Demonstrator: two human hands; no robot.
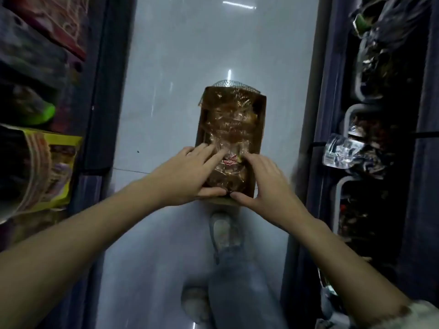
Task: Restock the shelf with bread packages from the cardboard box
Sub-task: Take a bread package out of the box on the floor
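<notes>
Cardboard box (260, 129) on tiled floor (166, 91)

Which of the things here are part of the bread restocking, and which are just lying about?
In the job:
- cardboard box on the floor
- bread packages inside it
- left hand and right hand, both reaching onto the nearest package

Just there:
- yellow bag on the left shelf
- shoes

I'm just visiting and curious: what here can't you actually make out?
- Head view: how many bread packages fill the cardboard box; crinkled wrap glares.
- Box's near end: both hands, left and right, cover it.
- Shelf goods on the right: dark, blurred.
- Package label: too small.
</notes>
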